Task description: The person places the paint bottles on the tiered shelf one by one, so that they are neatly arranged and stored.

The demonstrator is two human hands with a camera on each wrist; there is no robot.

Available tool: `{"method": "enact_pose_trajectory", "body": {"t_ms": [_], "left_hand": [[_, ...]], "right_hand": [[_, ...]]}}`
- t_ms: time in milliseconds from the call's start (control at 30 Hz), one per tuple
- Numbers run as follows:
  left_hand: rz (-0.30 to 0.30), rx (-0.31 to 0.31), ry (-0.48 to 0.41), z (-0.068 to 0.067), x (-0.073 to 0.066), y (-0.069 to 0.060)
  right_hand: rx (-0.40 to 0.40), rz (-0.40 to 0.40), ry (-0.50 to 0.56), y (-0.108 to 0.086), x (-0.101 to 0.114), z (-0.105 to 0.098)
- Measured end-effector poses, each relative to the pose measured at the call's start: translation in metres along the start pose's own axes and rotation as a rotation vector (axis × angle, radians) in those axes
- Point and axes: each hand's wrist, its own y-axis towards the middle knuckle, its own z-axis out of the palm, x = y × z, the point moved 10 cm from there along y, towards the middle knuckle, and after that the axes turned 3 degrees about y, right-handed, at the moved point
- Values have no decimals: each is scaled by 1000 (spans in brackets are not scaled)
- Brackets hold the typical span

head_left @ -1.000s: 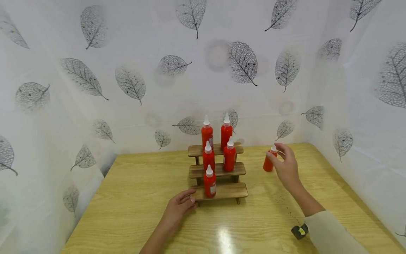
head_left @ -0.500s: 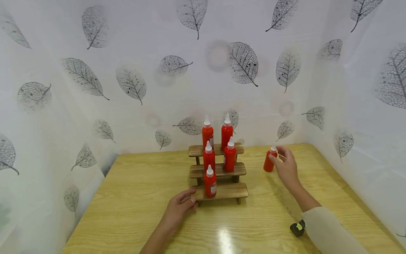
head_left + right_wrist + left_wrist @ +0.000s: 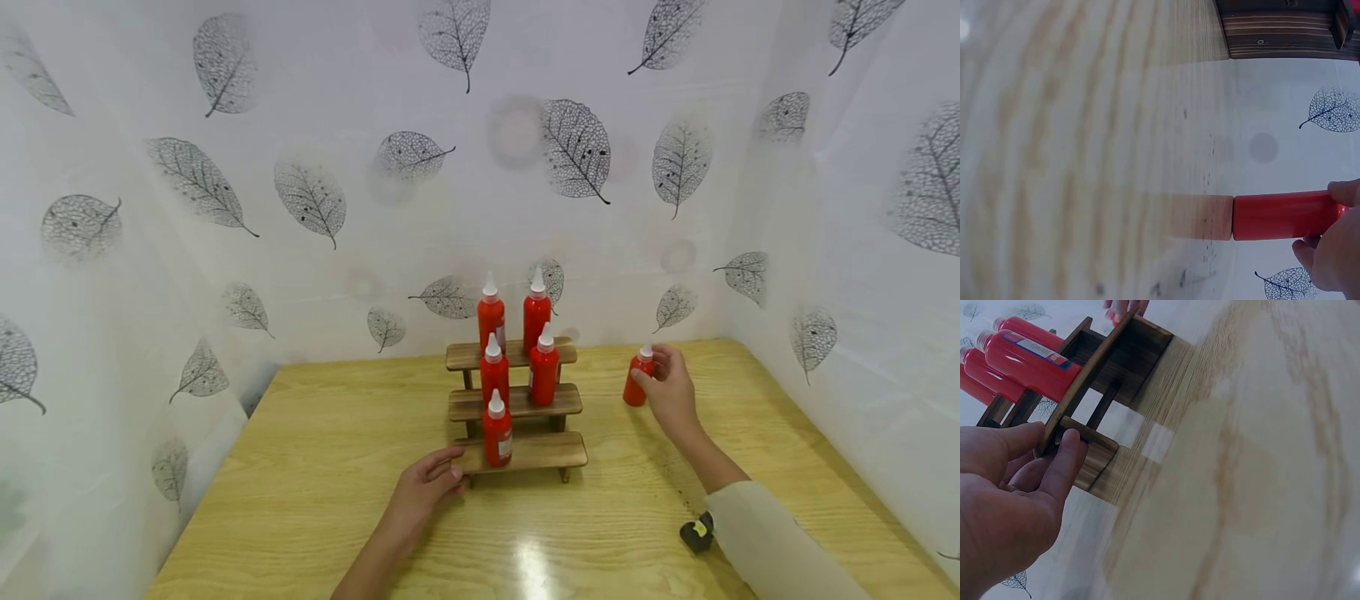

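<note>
A three-step wooden display stand [image 3: 547,451] bears several red squeeze bottles with white pointed caps. On its lowest step stands one such bottle [image 3: 497,435], towards the left. My left hand [image 3: 423,487] pinches the left end of that step; the left wrist view shows thumb and fingers on the edge of the wood [image 3: 1088,378]. Right of the stand, my right hand [image 3: 672,396] holds another red squeeze bottle [image 3: 1285,217] near its top, thumb on one side and fingers on the other. That bottle is upright on the table, its base touching the surface. Fingers partly cover its upper end.
Two bottles stand on the top step, one of them at the right [image 3: 536,315], and two on the middle step. A small black object with a yellow mark [image 3: 697,533] is by the right sleeve. Leaf-patterned sheeting [image 3: 360,192] encloses the wooden table [image 3: 337,433].
My right hand has shifted slightly left and its fingers have closed in on the bottle near the cap. The left hand and the stand look unmoved.
</note>
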Motion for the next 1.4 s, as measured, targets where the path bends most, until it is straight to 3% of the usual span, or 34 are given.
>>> {"method": "enact_pose_trajectory", "body": {"t_ms": [367, 567, 1033, 1400], "left_hand": [[-2, 4, -4, 1, 0, -1], [1, 8, -3, 0, -1, 0], [5, -3, -5, -2, 2, -1], [4, 3, 6, 0, 2, -1]], "right_hand": [[3, -6, -78, -2, 2, -5], [18, -29, -104, -12, 14, -7], [51, -146, -23, -52, 82, -5], [117, -223, 49, -91, 133, 12]]}}
